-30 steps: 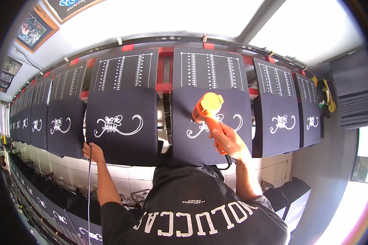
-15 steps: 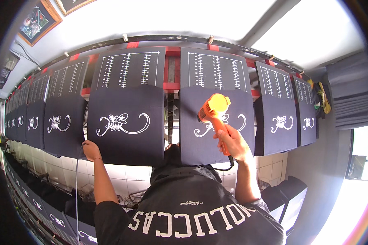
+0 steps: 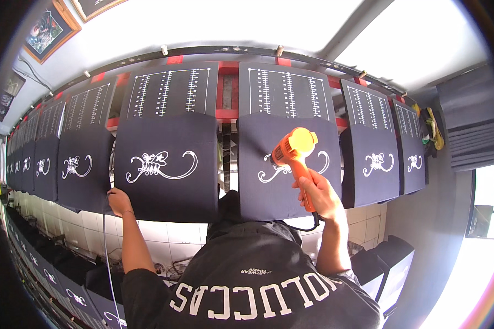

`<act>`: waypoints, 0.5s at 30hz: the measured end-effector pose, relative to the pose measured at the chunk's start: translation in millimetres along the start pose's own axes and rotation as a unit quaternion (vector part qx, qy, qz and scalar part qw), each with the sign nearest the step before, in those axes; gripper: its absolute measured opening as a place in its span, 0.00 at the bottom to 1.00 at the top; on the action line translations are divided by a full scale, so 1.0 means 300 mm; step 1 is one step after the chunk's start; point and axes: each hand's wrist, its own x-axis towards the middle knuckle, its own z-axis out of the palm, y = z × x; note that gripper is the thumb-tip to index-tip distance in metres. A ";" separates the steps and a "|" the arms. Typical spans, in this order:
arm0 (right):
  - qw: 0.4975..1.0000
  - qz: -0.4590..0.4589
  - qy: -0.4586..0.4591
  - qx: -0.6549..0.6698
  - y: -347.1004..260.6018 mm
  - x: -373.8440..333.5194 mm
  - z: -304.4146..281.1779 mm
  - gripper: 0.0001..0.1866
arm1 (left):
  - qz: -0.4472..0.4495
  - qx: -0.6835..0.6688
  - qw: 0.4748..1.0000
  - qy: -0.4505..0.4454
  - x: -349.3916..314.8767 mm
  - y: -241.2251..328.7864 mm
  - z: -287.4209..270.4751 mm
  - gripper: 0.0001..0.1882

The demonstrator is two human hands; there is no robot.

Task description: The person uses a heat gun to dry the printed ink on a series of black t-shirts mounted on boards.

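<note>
My right hand [image 3: 320,198] is closed around the handle of an orange heat gun [image 3: 296,156]. The gun's dark nozzle points left and down at a black shirt panel [image 3: 269,192] stretched over a board, and its body covers part of the white scroll print there. A black cord [image 3: 307,227] leaves the handle's base. My left hand [image 3: 119,203] is closed by the lower left corner of the neighbouring black panel [image 3: 164,200], which bears a white print [image 3: 153,164]. A thin pale cord [image 3: 106,247] hangs down from the left fingers.
More printed panels on boards line the red rack [image 3: 226,113], leftward and at right [image 3: 374,186]. A dark rail [image 3: 225,50] runs behind. Another row of panels [image 3: 74,299] stands lower left. A grey curtain [image 3: 472,120] hangs at right, near a tiled wall [image 3: 362,230].
The heat gun and my right hand have shifted slightly right and down, uncovering a bit more print on the nozzle's left. My left hand stays by the corner; the whole view has shifted a little.
</note>
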 end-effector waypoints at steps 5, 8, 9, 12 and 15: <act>1.000 0.008 0.012 -0.016 -0.010 -0.055 -0.005 0.18 | -0.008 -0.006 1.000 0.003 -0.008 0.018 -0.004 0.31; 1.000 0.013 0.005 -0.023 0.001 -0.059 -0.010 0.18 | -0.019 0.002 1.000 0.004 0.016 -0.004 0.018 0.31; 1.000 0.014 -0.001 -0.022 0.004 -0.056 -0.011 0.18 | -0.021 0.005 1.000 0.006 0.017 -0.004 0.021 0.31; 0.999 0.026 0.024 -0.029 0.011 -0.052 -0.013 0.18 | -0.021 0.000 1.000 0.001 0.010 0.003 0.016 0.31; 0.997 0.019 0.065 -0.036 0.039 -0.051 -0.034 0.19 | -0.027 -0.004 1.000 0.001 -0.016 0.029 -0.010 0.31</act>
